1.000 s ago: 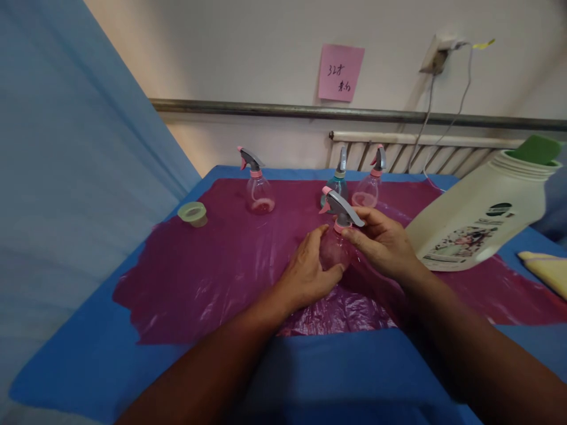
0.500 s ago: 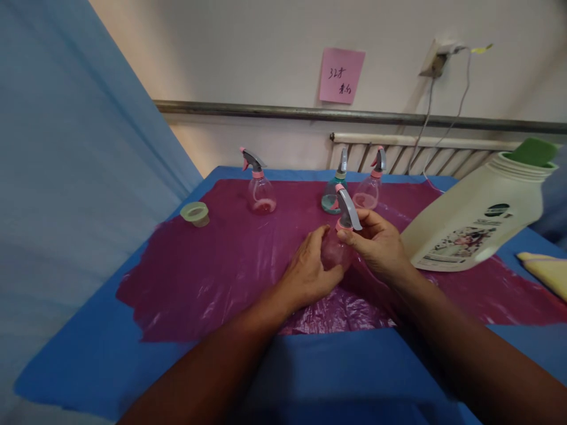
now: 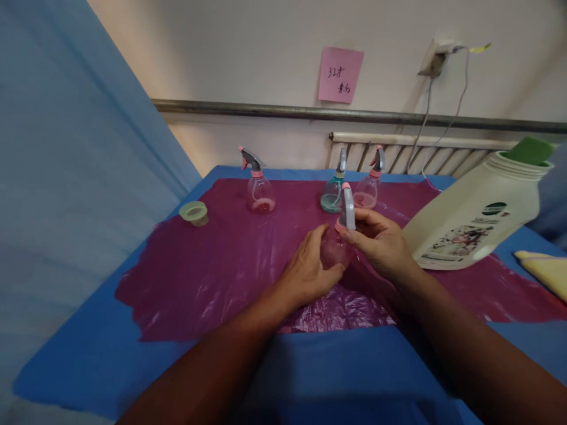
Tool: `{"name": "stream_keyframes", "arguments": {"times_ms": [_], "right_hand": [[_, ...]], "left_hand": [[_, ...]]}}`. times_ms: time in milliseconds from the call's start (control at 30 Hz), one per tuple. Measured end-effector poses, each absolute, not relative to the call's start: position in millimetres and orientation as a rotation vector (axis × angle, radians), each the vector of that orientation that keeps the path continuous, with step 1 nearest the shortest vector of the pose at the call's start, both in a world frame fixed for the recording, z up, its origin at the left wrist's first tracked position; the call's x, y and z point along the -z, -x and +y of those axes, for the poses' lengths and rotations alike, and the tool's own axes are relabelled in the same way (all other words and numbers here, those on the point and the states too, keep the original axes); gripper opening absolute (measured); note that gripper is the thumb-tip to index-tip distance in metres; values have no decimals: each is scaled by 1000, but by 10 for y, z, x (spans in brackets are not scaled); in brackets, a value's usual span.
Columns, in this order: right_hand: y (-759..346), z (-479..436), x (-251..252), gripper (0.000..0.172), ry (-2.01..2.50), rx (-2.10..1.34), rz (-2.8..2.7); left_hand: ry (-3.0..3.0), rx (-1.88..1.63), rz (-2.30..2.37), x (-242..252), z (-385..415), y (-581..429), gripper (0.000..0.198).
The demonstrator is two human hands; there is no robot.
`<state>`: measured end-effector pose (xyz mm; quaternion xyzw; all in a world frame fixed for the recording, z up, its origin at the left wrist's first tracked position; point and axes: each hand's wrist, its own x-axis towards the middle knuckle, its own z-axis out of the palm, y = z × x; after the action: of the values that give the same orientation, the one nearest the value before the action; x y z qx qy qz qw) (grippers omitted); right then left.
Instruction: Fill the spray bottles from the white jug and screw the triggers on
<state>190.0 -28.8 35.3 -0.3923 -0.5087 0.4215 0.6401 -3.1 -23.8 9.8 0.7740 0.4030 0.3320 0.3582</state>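
A small clear spray bottle (image 3: 335, 248) with a pink collar stands on the magenta plastic sheet (image 3: 212, 265) in the middle of the table. My left hand (image 3: 310, 273) is wrapped round its body. My right hand (image 3: 381, 242) pinches the pink collar under the grey trigger head (image 3: 346, 206), which now points away from me. Three more spray bottles stand at the back: one pink (image 3: 259, 190) at the left, one teal (image 3: 331, 195) and one pink (image 3: 370, 188) just behind my hands.
A big cream jug (image 3: 478, 215) with a green cap leans at the right. A pale green lid (image 3: 194, 212) lies at the sheet's left edge. A yellow cloth (image 3: 543, 268) sits at far right. Blue cloth covers the table and hangs at the left; a radiator stands behind.
The trigger head has turned from pointing left to pointing away from me, with my right hand's fingers twisting at the collar. My left hand kept its hold on the bottle body.
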Motion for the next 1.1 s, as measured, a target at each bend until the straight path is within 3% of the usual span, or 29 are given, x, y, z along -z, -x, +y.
{"name": "stream_keyframes", "arguments": {"times_ms": [400, 700, 833, 1100], "right_hand": [[-1985, -343, -340, 34, 925, -917, -1317], [-1938, -217, -191, 39, 862, -880, -1172], [-1872, -188, -141, 42, 843, -837, -1132], [-1757, -177, -112, 48, 829, -782, -1106]], "left_hand": [[-2009, -900, 991, -70, -213, 26, 84], [-2001, -893, 1028, -8, -189, 24, 88], [-2055, -978, 904, 23, -170, 29, 98], [-2191, -1093, 663, 30, -110, 36, 96]]}}
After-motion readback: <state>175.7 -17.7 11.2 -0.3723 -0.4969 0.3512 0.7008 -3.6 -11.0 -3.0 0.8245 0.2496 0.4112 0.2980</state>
